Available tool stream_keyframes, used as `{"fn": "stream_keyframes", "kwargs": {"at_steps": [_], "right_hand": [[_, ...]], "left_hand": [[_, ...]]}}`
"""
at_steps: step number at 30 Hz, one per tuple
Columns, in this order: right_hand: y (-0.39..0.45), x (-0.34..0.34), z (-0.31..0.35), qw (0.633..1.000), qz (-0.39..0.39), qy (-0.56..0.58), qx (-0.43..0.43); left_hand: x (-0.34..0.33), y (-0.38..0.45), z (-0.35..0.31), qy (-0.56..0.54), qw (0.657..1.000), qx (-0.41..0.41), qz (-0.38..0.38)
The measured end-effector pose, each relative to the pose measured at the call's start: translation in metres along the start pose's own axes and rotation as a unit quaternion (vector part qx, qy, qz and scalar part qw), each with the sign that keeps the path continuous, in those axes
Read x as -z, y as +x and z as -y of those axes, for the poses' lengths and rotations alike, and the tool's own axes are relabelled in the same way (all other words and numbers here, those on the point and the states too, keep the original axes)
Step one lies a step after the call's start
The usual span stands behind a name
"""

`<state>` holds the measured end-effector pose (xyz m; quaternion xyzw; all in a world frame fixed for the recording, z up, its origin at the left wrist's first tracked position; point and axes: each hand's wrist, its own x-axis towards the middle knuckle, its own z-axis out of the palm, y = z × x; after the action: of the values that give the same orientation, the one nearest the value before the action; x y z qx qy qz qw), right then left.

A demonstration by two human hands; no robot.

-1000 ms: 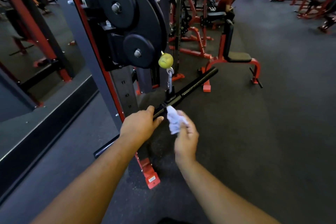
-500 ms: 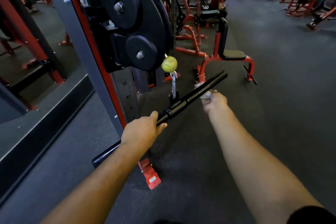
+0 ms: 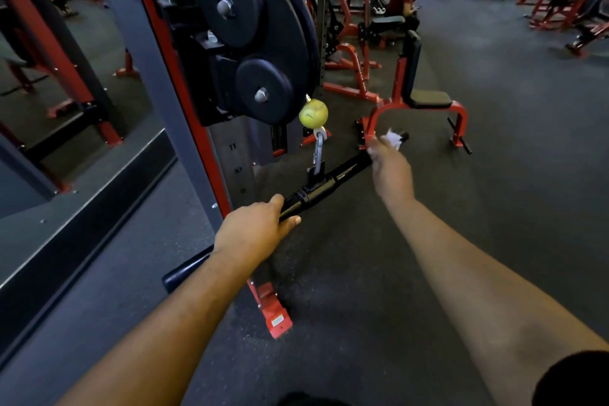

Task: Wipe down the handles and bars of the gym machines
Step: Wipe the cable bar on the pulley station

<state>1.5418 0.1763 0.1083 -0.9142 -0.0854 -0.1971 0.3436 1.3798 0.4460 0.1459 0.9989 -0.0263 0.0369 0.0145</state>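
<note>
The long black metal cable bar (image 3: 333,180) runs from lower left to centre frame. The left hand (image 3: 253,234) grips its middle; the right hand (image 3: 390,170) clutches a white cloth (image 3: 393,136) at the far end, nearest the unwiped tip.

Your left hand (image 3: 253,231) sits knuckles up, fingers curled in a grip, thumb tip poking out to the right; its forearm runs up from the lower left. Your right arm is stretched far forward, and your right hand (image 3: 390,170), blurred, has its fingers closed at the far end.
</note>
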Motion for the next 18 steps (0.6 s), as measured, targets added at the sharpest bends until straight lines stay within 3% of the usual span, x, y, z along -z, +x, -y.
{"fn": "stream_keyframes", "kwargs": {"at_steps": [4, 8, 14, 18], "right_hand": [[-0.059, -0.018, 0.042, 0.993, -0.017, 0.088, 0.074], [-0.098, -0.016, 0.07, 0.983, 0.004, 0.167, 0.079], [-0.121, 0.005, 0.066, 0.98, -0.056, 0.19, 0.025], [-0.125, 0.018, 0.042, 0.982, -0.029, 0.184, -0.008]], "left_hand": [[0.002, 0.0, 0.001, -0.01, 1.0, 0.006, 0.001], [-0.003, 0.001, -0.001, -0.005, 1.0, 0.013, -0.006], [-0.007, -0.012, -0.016, 0.014, 0.986, -0.017, -0.166], [-0.012, -0.018, -0.044, 0.001, 0.972, -0.066, -0.227]]}}
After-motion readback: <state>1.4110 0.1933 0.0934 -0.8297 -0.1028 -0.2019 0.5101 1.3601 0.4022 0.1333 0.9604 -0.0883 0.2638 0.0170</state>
